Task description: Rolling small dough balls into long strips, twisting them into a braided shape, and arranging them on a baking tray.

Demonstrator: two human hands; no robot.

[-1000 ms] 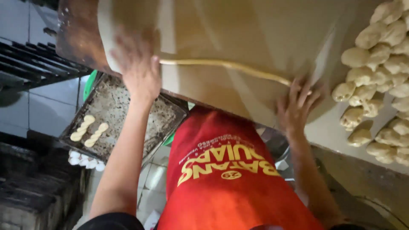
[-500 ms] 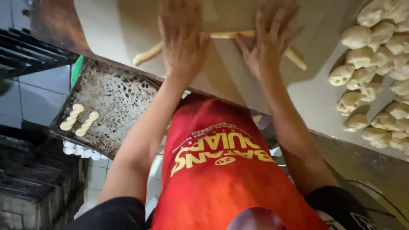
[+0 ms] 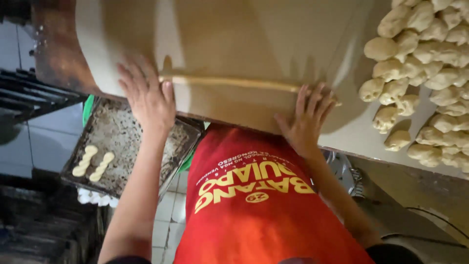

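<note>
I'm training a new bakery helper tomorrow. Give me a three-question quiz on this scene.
1. True or false: both hands rest flat on the dough rope.
2. How many shaped pieces lie on the baking tray?
3. The dough lumps are piled nearer which hand: A left, B right?

Key: 1 true: left hand and right hand press its two ends. 2 two. 3 B.

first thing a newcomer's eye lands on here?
Likely the long thin dough rope stretched across the worktable, with the left hand and right hand flat on its two ends. Next, the heap of dough lumps at right, and the red shirt below.
</note>
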